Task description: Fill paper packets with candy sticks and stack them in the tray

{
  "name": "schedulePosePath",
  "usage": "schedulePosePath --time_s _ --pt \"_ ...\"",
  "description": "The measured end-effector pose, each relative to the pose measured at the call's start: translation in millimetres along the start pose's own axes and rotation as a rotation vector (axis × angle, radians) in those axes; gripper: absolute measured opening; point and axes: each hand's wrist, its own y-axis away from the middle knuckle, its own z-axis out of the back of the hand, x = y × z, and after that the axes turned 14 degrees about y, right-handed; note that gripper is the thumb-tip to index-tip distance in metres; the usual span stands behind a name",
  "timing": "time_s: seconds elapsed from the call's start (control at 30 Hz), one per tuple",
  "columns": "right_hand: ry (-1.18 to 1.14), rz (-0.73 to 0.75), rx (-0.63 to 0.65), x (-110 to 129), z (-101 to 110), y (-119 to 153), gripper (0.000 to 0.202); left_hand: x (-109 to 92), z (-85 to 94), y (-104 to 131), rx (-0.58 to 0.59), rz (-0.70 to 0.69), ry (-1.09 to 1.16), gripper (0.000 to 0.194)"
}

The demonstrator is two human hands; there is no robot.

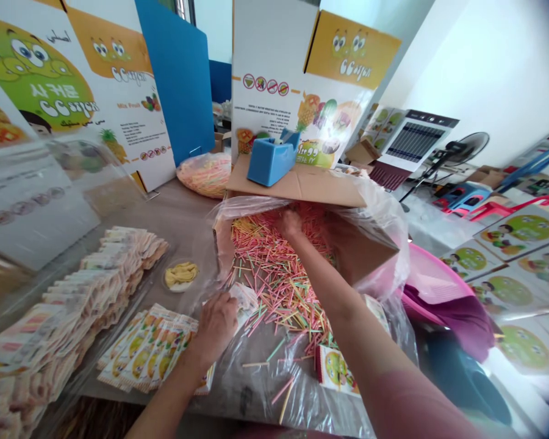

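My left hand is closed on a small whitish packet at the near left edge of a heap of thin coloured sticks. The sticks, pink, yellow and green, spill out of a cardboard box lying on its side with clear plastic around its mouth. Deep in this box my right hand is curled down into the heap; its fingertips are hidden, and whatever they grip cannot be made out. Several printed packets lie fanned out left of my left hand. Another packet rests below my right forearm.
Long rows of stacked packets cover the table's left side. Yellow rubber bands sit in a small dish. A blue tape dispenser stands on the box. A pink basin is to the right, beside printed cartons.
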Motion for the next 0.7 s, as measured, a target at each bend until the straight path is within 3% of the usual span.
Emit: schedulePosePath --time_s 0.13,0.27,0.37,0.47,0.57,0.7 --pt "-0.439 -0.237 -0.126 -5.7 -6.8 42.8 0.020 6.0 -9.4 0.7 -0.101 -0.035 -0.009 0.027" --pt "-1.234 -0.326 0.034 -13.1 -17.2 88.7 0.030 11.6 -10.5 6.3 -0.069 -0.048 0.093 0.021" --pt "-1.530 -0.312 0.154 -13.3 -19.2 107.1 0.034 17.1 -5.7 7.5 -0.059 -0.050 0.161 0.018" --pt "-1.633 -0.309 0.264 -4.7 -18.2 111.9 0.038 22.7 -3.7 3.8 -0.086 -0.051 0.225 0.020" --pt "-1.564 -0.316 0.345 12.3 -20.6 109.1 0.043 25.0 -4.8 -1.3 -0.155 -0.039 0.229 0.022" --pt "-1.393 -0.237 0.255 39.8 -30.5 104.8 0.041 23.9 -8.2 -1.0 -0.256 -0.033 0.175 0.020"
